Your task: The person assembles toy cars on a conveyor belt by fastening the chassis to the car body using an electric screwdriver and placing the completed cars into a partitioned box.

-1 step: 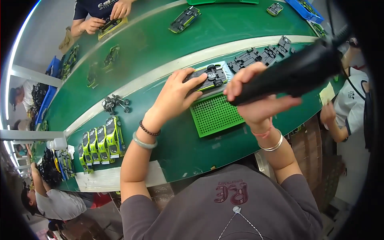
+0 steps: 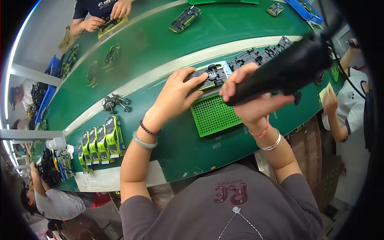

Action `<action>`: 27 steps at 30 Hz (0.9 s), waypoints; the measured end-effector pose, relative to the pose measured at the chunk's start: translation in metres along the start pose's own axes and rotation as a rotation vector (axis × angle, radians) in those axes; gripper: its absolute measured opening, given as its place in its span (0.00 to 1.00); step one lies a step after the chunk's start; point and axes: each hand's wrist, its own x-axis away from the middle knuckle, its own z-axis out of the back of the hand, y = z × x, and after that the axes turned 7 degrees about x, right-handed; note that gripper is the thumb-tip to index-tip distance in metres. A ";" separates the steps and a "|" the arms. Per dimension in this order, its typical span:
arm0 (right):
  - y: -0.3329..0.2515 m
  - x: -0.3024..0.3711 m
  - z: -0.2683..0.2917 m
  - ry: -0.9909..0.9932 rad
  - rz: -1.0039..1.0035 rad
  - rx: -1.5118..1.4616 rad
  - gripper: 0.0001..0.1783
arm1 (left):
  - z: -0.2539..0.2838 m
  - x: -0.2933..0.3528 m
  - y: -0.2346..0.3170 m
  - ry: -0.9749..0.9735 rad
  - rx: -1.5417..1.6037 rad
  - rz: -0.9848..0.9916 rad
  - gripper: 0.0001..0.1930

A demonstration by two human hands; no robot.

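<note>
A toy car point(image 2: 214, 75) lies upside down on the strip at mid-table, its black chassis and wheels facing up and some yellow-green body edge showing. My left hand point(image 2: 175, 93) grips it from the left, fingers over the far side and index finger on the chassis. Light blue material point(image 2: 228, 69) shows at the car's right end. Wrapped in my right hand point(image 2: 249, 113) is a black corded electric screwdriver point(image 2: 286, 68), tilted, with my thumb stretched out along the near side. The hand hides its tip. Just below the car sits a green perforated basket point(image 2: 214, 118).
Black chassis parts point(image 2: 256, 56) lie beyond the screwdriver. At left stand several yellow-green toy cars point(image 2: 103, 140) in a row, near loose wheel sets point(image 2: 115, 104). A co-worker's hands point(image 2: 96, 25) work across the table; another person point(image 2: 350, 96) is at right.
My right hand and the screwdriver have shifted slightly left and toward the car. My left hand and the car stay in place.
</note>
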 end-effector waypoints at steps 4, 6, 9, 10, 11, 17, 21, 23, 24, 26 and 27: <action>0.021 0.005 0.003 -0.030 -0.051 0.149 0.58 | -0.003 0.001 -0.001 0.017 0.005 -0.010 0.24; 0.024 0.006 0.004 -0.038 -0.049 0.218 0.57 | -0.002 0.001 -0.001 0.019 0.007 -0.013 0.24; 0.028 0.006 0.006 -0.040 -0.055 0.210 0.57 | -0.002 0.001 -0.001 0.020 0.012 -0.020 0.24; 0.029 0.006 0.006 -0.038 -0.052 0.212 0.57 | -0.002 0.001 -0.001 0.022 0.017 -0.024 0.24; 0.029 0.006 0.005 -0.036 -0.049 0.214 0.57 | -0.003 0.001 -0.002 0.023 0.020 -0.023 0.24; 0.034 0.007 0.005 -0.062 -0.031 0.271 0.56 | -0.003 0.000 -0.003 0.052 0.010 -0.040 0.23; 0.034 0.008 -0.003 -0.031 -0.024 0.323 0.55 | -0.001 0.001 -0.002 0.025 -0.009 -0.029 0.24; 0.033 0.008 -0.006 -0.028 -0.023 0.360 0.55 | -0.001 0.001 -0.002 0.022 -0.006 -0.024 0.24; 0.032 0.008 -0.007 -0.024 -0.019 0.398 0.54 | -0.002 0.000 -0.002 0.022 -0.010 -0.029 0.24; 0.034 0.007 -0.005 -0.044 -0.015 0.403 0.55 | -0.002 0.000 -0.002 0.023 -0.015 -0.037 0.24; 0.035 0.007 -0.004 -0.066 -0.015 0.410 0.55 | -0.001 0.001 -0.003 0.027 -0.017 -0.035 0.24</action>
